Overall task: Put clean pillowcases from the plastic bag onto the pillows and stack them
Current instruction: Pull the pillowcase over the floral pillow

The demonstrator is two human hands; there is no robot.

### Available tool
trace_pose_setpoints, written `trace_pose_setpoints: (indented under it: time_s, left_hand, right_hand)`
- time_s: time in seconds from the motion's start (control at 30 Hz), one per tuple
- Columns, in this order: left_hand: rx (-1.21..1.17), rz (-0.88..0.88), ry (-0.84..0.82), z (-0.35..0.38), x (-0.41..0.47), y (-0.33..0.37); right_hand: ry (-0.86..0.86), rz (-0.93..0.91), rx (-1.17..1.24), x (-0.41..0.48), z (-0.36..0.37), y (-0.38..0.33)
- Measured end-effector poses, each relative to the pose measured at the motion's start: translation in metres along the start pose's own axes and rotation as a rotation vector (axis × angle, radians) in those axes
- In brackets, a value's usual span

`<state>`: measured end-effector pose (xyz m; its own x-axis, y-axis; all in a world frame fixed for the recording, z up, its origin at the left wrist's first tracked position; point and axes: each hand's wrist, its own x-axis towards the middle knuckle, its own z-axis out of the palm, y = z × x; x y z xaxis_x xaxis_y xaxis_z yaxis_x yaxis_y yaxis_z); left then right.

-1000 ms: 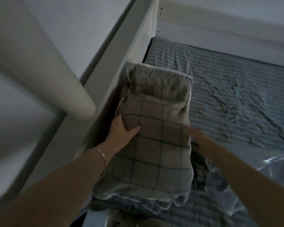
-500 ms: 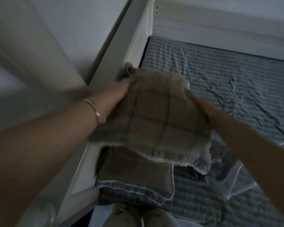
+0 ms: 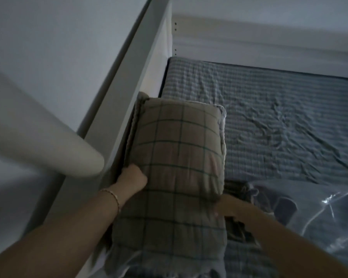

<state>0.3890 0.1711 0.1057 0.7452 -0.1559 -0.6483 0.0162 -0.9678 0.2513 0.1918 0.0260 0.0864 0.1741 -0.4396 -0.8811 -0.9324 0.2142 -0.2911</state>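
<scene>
Your left hand (image 3: 132, 178) against the checked pillow (image 3: 179, 149), fingers hidden at its left edge, your right hand (image 3: 231, 205) blurred at its right corner, grip impossible to tell

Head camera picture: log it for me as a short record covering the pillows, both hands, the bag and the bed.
pillows: top pillow lies on lower pillow, both checked, beside bed frame
left hand: at top pillow's left edge, fingers hidden
right hand: blurred, at its near right corner
plastic bag: on striped sheet, right of pillows
</scene>
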Motion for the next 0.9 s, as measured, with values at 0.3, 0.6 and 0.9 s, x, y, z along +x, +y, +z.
trace_pose_setpoints:
  time_s: [0.3, 0.6, 0.9]
  left_hand:
    - [-0.648, -0.097, 0.051, -0.015, 0.099, 0.095]
    - [-0.923, 0.356, 0.456, -0.022, 0.088, 0.094]
    - [0.398, 0.700, 0.259, 0.024, 0.102, 0.125]
  right_hand:
    - [0.137, -0.168, 0.631, 0.082, -0.042, -0.107]
    - [0.161, -0.596, 0.674, 0.050, -0.050, -0.101]
    - [0.555, -0.695, -0.429, 0.095, -0.028, -0.151]
